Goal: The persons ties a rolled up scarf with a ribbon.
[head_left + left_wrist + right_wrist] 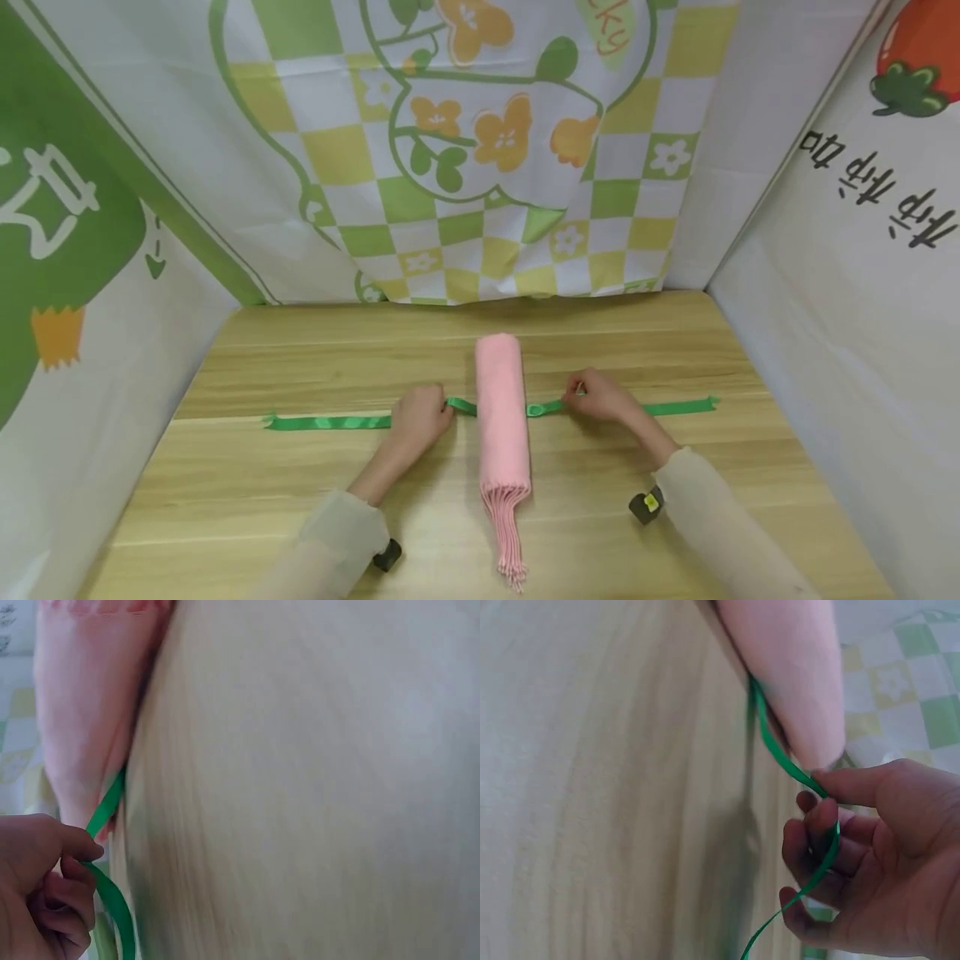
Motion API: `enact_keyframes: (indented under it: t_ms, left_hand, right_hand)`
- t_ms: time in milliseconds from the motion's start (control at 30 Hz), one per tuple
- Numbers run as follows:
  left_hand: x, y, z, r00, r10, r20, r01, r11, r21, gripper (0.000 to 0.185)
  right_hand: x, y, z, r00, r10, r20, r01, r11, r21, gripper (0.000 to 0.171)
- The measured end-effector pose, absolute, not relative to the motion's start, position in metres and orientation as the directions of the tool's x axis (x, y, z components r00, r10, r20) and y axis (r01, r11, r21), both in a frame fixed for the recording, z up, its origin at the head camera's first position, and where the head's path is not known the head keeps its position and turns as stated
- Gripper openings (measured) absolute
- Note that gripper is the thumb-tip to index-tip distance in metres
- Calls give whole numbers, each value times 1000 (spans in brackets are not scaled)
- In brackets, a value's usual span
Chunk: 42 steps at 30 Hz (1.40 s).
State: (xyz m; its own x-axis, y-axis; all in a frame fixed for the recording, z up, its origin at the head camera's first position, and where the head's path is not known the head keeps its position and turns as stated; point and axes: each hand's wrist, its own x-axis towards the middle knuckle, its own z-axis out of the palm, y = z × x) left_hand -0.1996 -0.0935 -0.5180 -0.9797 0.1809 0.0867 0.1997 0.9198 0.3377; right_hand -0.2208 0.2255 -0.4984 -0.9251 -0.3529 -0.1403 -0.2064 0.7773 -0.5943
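A rolled pink towel [501,417] with a fringed end lies lengthwise on the wooden table [300,500]. A green ribbon [330,422] runs under it from left to right. My left hand [420,417] pinches the ribbon just left of the roll; in the left wrist view its curled fingers [52,885] hold the ribbon [109,892] beside the towel [82,712]. My right hand [596,398] pinches the ribbon just right of the roll; the right wrist view shows the ribbon [795,772] running between its fingers [825,825] from under the towel [787,667].
Printed cloth walls stand close on the left [75,333], the back [487,167] and the right [862,292] of the table. The ribbon's free ends reach far left [273,422] and far right [705,404].
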Motion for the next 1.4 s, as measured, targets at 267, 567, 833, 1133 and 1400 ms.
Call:
enact_keyframes:
  t_ms: [267,567,833,1133,1400]
  left_hand:
    - [-185,-97,-515,-991,119,-60,70,849,524,56]
    - [-171,-95,-524,-975,170,-145,-19,583,812,35]
    - [-171,-85,-529,-915,223,-337,-320,107,941,38]
    - [-176,-55,-538,-930,26,-366,-366,-100,925,21]
    - [-178,-44,-540,-942,-180,-284,-266,-120,957,27]
  right_hand:
    - [-211,233,-490,-971,-231,-61,-157,809,-567,17]
    - [-168,238,-486,-947,-282,-153,-70,648,-759,25]
    - [-148,218,-521,-861,-332,-385,393,48,-918,62]
    - [-171,191,-533,-885,-146,-442,462,-384,-799,41]
    - [-189,169,-527,-936,46,-349,314,-338,-887,20]
